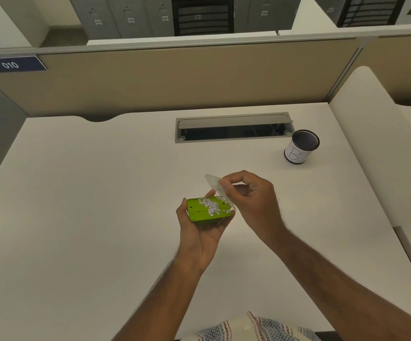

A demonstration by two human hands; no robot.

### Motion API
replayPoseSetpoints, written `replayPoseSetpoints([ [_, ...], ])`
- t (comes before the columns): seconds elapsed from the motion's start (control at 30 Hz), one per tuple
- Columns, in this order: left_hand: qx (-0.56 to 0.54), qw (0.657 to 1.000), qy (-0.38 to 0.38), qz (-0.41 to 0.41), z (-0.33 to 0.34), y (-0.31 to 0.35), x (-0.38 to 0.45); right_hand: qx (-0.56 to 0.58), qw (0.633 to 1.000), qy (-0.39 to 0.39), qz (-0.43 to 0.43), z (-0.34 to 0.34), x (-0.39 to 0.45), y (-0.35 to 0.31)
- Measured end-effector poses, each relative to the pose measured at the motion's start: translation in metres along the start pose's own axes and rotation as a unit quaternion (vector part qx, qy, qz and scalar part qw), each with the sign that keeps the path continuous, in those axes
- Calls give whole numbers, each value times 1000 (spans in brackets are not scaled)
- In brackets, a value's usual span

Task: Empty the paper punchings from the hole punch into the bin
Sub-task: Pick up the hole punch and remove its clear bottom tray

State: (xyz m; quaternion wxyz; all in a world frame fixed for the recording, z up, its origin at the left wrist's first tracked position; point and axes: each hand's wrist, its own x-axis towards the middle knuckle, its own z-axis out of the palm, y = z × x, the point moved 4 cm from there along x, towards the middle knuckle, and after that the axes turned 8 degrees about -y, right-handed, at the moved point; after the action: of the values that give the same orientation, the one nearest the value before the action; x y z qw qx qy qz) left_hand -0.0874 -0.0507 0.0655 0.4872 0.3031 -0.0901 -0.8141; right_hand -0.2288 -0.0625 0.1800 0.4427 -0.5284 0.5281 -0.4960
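Note:
My left hand (pixel 199 232) cradles a green hole punch (pixel 197 214), turned underside up above the middle of the white desk (pixel 89 193). White paper punchings (pixel 212 206) lie heaped on its exposed green base. My right hand (pixel 251 200) pinches the clear plastic bottom cover (pixel 213 180), lifted off and tilted just above the punch's right end. The bin (pixel 301 147), a small black mesh cup with a white paper label, stands upright at the back right of the desk, well apart from both hands.
A grey cable tray (pixel 234 127) with its lid open is set into the desk behind my hands. A beige partition (pixel 175 77) closes the far edge. A white side panel (pixel 371 143) rises at the right.

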Motion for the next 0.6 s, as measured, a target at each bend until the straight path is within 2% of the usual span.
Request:
replayPoseSetpoints([
  [0.3, 5, 1000, -5, -6, 1, 4, 4, -30, 997, 56, -39, -25, 7, 4],
  [0.6, 3, 1000, -9, -5, 3, 10, 5, 86, 987, 129, 29, -44, 16, 25],
])
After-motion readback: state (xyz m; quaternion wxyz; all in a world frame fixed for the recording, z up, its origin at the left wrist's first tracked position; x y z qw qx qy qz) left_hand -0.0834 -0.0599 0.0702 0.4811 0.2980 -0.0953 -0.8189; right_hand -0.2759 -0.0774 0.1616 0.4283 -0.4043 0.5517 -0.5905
